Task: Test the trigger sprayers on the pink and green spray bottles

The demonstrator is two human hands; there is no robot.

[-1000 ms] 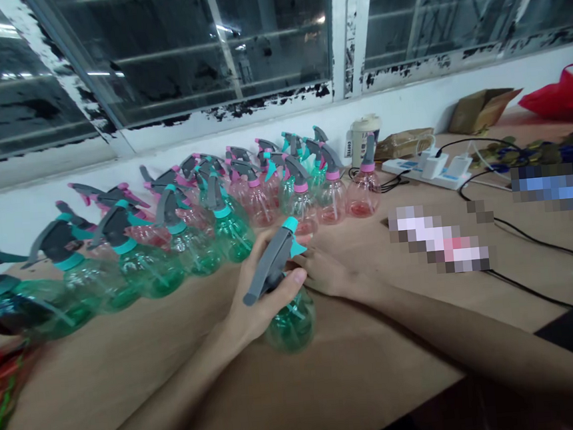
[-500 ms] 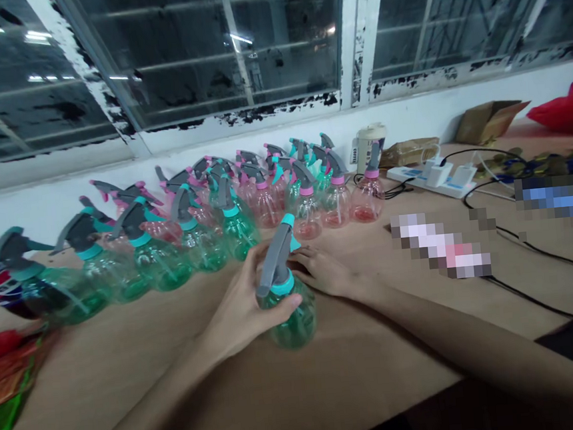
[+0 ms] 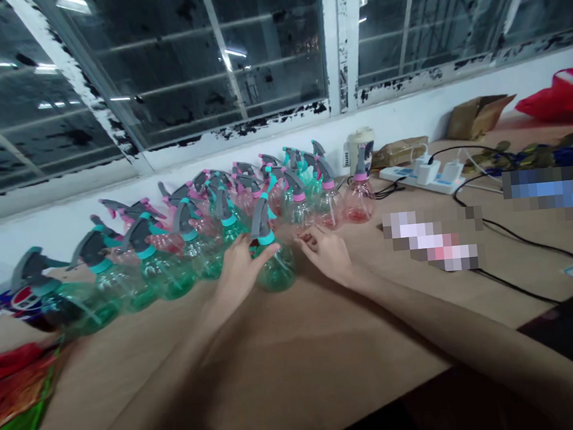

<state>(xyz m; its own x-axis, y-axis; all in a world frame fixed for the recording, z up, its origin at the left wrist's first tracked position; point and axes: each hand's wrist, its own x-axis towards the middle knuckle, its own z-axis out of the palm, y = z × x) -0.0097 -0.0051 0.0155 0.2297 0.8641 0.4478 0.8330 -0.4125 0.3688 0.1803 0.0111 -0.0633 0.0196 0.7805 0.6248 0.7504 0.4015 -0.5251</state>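
A green clear spray bottle [image 3: 277, 269] with a grey trigger head and turquoise collar stands upright on the table in front of me. My left hand [image 3: 240, 262] grips it from the left side, thumb across the front and the other fingers hidden behind. Just to the right of that bottle is my right hand [image 3: 327, 255], apart from it, its fingers loosely bent and holding nothing visible. Behind both hands, several green spray bottles [image 3: 166, 276] form a slanting row to the left. Several pink spray bottles [image 3: 328, 206] stand beyond, towards the right.
By the wall are a paper cup [image 3: 361, 147], a power strip [image 3: 421, 180] with chargers, and a cardboard box [image 3: 479, 118]. Black cables cross the right side. A cola bottle [image 3: 26, 301] and a red-green bag [image 3: 16, 392] lie at the left.
My left hand has carried the green spray bottle forward, closer to the rows. My right hand has drawn apart from the bottle to the right. The view has shifted slightly.
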